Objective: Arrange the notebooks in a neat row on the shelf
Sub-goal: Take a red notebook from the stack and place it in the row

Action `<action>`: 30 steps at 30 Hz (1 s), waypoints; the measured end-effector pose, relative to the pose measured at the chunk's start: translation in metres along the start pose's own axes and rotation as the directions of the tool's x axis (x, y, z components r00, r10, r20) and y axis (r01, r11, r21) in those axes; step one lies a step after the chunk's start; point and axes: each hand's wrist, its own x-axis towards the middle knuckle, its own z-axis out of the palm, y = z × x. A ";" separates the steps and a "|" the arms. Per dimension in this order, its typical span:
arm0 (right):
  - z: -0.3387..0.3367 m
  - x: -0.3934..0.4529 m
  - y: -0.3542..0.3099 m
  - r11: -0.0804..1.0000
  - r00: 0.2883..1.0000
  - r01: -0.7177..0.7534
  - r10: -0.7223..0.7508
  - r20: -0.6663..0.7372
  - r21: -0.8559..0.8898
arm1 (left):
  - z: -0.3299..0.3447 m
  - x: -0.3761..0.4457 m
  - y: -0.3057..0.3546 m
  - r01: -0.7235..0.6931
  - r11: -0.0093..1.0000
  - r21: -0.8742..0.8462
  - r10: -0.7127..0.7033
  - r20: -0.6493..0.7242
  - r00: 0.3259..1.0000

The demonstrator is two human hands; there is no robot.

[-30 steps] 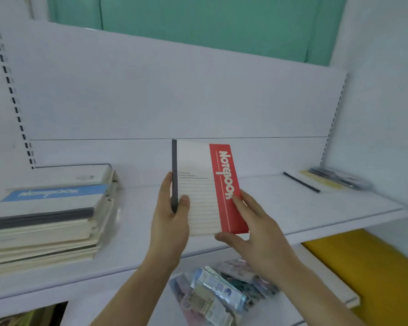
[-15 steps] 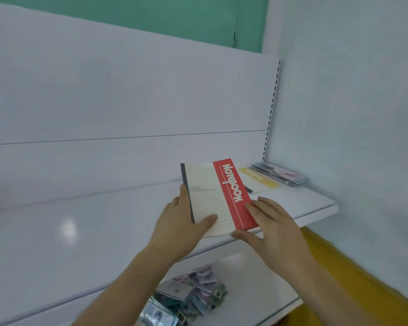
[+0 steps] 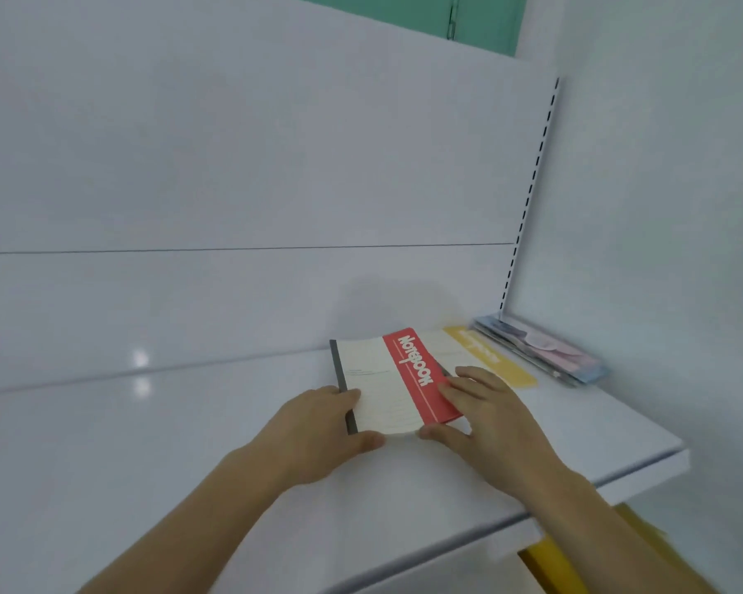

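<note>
- Notebook with a red band [image 3: 397,381] lies flat, or very nearly flat, on the white shelf [image 3: 189,443], cover up, its grey spine toward the left; whether the far edge has fully settled cannot be told.
- Its right edge overlaps a second notebook with a yellow band [image 3: 490,362], which lies flat just beside a thin stack of pastel packets [image 3: 541,353] pushed into the right corner. Judging by that layout, the red one is being added as the next member of a row that starts at the corner and grows leftward.
- Laying the books cover up keeps their titles readable, and the overlap probably means a small slide to the left is needed before the two sit side by side.
- Left hand [image 3: 314,435] holds the spine side near the lower corner: thumb on top of the cover, the other fingers curled round the edge beneath it, a light pinch and not a fist.
- Right hand [image 3: 485,418] steadies the opposite side: fingers fairly straight and spread, lying across the red band and the right edge, thumb along the near bottom edge. It seems to press and guide more than grip.
- Both hands at the near corners would let the book be squared against its neighbour.
</note>
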 end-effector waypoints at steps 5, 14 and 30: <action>0.034 0.026 0.030 0.995 0.995 0.091 -0.093 0.030 0.052 | 0.014 0.025 -0.003 0.069 0.991 0.116 -0.066 -0.029 0.997; 0.051 0.055 0.071 0.958 0.959 0.264 -0.273 0.076 0.108 | 0.022 0.038 0.020 0.259 0.956 0.140 -0.249 -0.081 0.965; 0.052 0.065 0.084 0.944 0.941 0.311 -0.322 0.107 0.106 | 0.024 0.036 0.026 0.305 0.933 0.192 -0.286 -0.122 0.950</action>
